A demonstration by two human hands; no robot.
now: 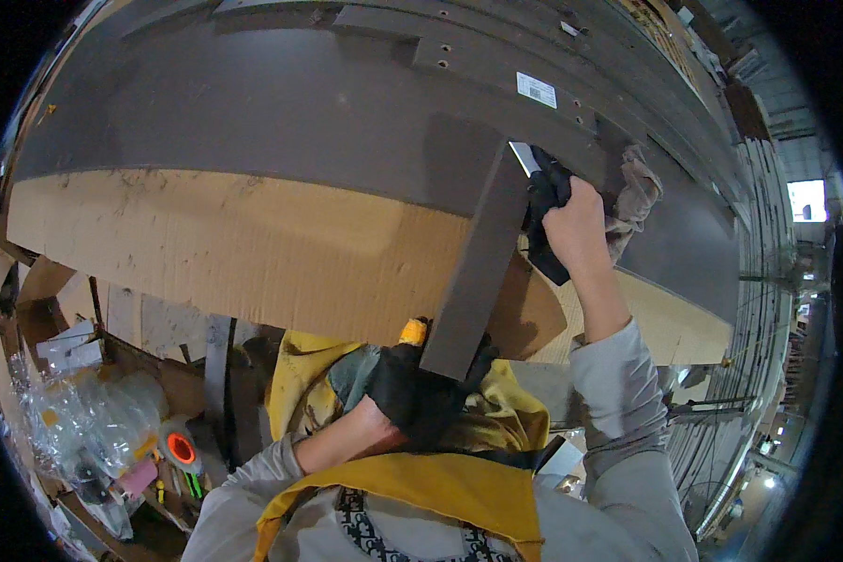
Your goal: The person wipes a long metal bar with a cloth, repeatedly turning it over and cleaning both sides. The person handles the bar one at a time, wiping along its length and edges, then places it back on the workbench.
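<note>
A narrow dark grey-brown strip (474,267) slants up and away from me over the table edge. My left hand (418,386), in a black glove with an orange covering on one finger, grips its near end close to my body. Beside the far end, my right hand (572,225) holds a black-handled tool with a flat, bright metal blade (525,159). That blade lies at the strip's far corner; whether it touches is unclear. Black material around my right fingers is hard to tell from the handle.
A large dark panel (288,105) with a printed label (536,90) lies before me, cardboard (218,246) along its near edge. A crumpled rag (636,193) sits right of my right hand. At lower left are plastic wrap (91,414) and an orange-centred tape roll (180,447).
</note>
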